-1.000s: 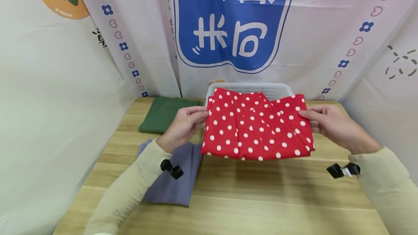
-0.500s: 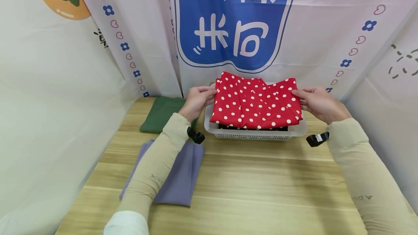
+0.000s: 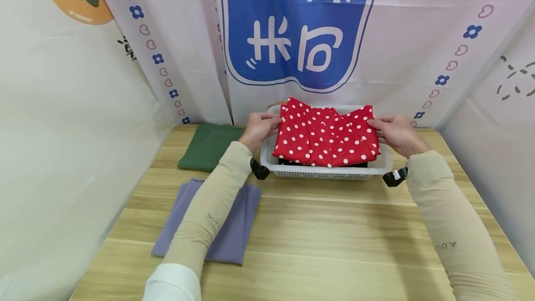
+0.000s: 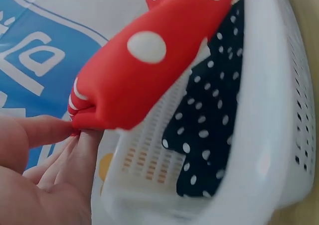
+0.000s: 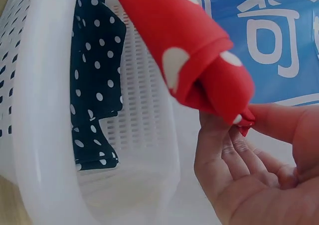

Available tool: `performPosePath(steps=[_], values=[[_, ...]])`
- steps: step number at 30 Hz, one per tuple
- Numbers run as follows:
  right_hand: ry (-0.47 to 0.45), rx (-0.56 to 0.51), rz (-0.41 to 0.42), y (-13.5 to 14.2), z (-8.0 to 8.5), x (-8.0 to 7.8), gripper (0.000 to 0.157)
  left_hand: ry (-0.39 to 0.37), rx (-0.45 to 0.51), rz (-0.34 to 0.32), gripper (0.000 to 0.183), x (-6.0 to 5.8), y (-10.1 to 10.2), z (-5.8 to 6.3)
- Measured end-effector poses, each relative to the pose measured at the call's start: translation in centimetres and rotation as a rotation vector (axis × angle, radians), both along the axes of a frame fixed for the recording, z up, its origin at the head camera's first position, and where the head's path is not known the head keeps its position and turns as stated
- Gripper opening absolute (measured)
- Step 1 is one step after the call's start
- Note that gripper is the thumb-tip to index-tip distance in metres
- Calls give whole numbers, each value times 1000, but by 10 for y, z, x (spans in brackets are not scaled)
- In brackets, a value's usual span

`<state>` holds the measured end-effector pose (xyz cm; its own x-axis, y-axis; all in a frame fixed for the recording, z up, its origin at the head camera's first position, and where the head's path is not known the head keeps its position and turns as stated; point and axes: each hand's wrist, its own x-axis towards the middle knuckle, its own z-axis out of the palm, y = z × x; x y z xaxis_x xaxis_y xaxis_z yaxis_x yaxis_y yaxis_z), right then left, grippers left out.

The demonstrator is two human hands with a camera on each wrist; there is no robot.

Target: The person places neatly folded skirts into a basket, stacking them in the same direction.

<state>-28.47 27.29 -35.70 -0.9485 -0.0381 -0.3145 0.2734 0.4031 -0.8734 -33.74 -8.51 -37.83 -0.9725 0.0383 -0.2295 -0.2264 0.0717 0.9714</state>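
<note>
A folded red cloth with white dots (image 3: 328,136) hangs over the white plastic basket (image 3: 317,170), held at both side edges. My left hand (image 3: 260,129) pinches its left edge between thumb and fingers, as the left wrist view shows close up. At the opposite edge my right hand (image 3: 399,134) pinches the fabric the same way; a small red tip shows past the fingers (image 5: 239,148) in the right wrist view. Inside the basket lies a dark cloth with white dots (image 4: 204,120), partly covered by the red one in the head view.
On the wooden table (image 3: 317,240), a folded green cloth (image 3: 205,147) lies left of the basket. A folded purple cloth (image 3: 230,226) is nearer, partly behind the left sleeve (image 3: 200,217). A printed curtain (image 3: 188,36) hangs right behind the basket.
Both hands have carried the red dotted cloth away from the body, from in front of the basket to over it. In the last half second it has lowered slightly, with the hands a little closer together.
</note>
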Motion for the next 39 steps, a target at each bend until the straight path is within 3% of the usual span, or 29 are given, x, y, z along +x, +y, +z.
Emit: performPosePath(steps=[3,9,14,19,23,27,32,39], values=[[27,74,23,4,0,2,67,74,-105,-39,32,1,-4,-2],[138,162,27,13,2,12,65,355,-420,-84,33,12,-27,3],[233,334,52,18,6,22,76,475,-543,-165,38,31,-54,13],[293,533,149,20,8,30,88,497,-707,-277,47,55,-87,19],[284,659,227,20,5,33,97,502,-817,-346,50,71,-116,14],[333,660,288,16,-7,35,95,482,-886,-395,52,90,-143,8],[409,669,308,9,-25,38,92,439,-991,-445,58,111,-164,-6],[357,833,346,5,-42,40,106,447,-1145,-493,66,134,-175,-37]])
